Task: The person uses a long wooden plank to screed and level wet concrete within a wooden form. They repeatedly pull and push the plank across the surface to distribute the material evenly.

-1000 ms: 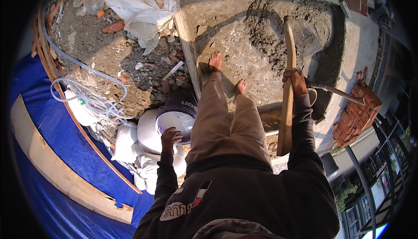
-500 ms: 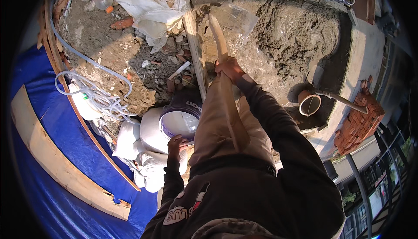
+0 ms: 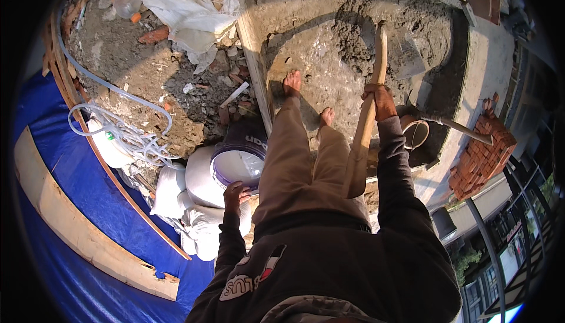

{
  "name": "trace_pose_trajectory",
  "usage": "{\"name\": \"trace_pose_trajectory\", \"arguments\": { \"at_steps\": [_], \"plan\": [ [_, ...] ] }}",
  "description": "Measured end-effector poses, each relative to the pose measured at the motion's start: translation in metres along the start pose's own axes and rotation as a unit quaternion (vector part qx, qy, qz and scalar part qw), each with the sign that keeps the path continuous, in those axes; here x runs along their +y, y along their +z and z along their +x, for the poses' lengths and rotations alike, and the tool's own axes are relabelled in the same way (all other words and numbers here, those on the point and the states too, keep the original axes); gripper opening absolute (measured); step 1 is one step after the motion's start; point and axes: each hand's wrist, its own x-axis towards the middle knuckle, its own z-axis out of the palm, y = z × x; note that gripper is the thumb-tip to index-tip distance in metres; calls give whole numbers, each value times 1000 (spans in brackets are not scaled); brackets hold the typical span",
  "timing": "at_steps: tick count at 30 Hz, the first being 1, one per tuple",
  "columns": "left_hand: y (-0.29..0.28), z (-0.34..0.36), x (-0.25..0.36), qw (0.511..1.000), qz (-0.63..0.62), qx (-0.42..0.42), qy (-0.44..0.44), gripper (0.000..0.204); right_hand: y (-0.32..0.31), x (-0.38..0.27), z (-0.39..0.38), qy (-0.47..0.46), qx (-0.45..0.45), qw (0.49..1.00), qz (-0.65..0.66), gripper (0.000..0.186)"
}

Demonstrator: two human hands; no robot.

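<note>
My right hand grips the long wooden handle of a hoe, which slants from beside my right thigh up to its broad metal blade on the wet grey mortar at the far right of the shallow pit. My left hand hangs with loose, slightly curled fingers beside the rim of a dark bucket with white contents, holding nothing visible. My bare feet stand in the muddy pit below me.
A wooden board edges the pit, beside rubble, coiled hose and white sacks. Blue tarp covers the left side. Right are a small bucket, a pole and stacked bricks.
My right hand and the hoe swung leftward across my legs half a second ago and are now back to the right, with the blade at the mortar. My left hand moved only slightly.
</note>
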Motion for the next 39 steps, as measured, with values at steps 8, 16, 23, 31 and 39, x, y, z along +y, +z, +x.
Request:
{"name": "trace_pose_trajectory", "arguments": {
  "at_steps": [8,16,23,31,39],
  "plan": [
    [6,6,-8,998,-60,5,22,38,155,68,39,-188,-237,885,-354,10],
    [5,8,33,998,-32,-10,43,42,58,-9,-2,151,-105,968,-171,17],
    [-2,15,22,1000,-18,-2,20,42,-1,-4,-14,74,-16,993,-96,24],
    [4,3,3,998,-55,5,9,37,115,44,21,42,-138,984,-106,22],
    [11,3,31,999,-43,-10,31,39,86,23,10,244,-156,947,-142,18]
  ]
}}
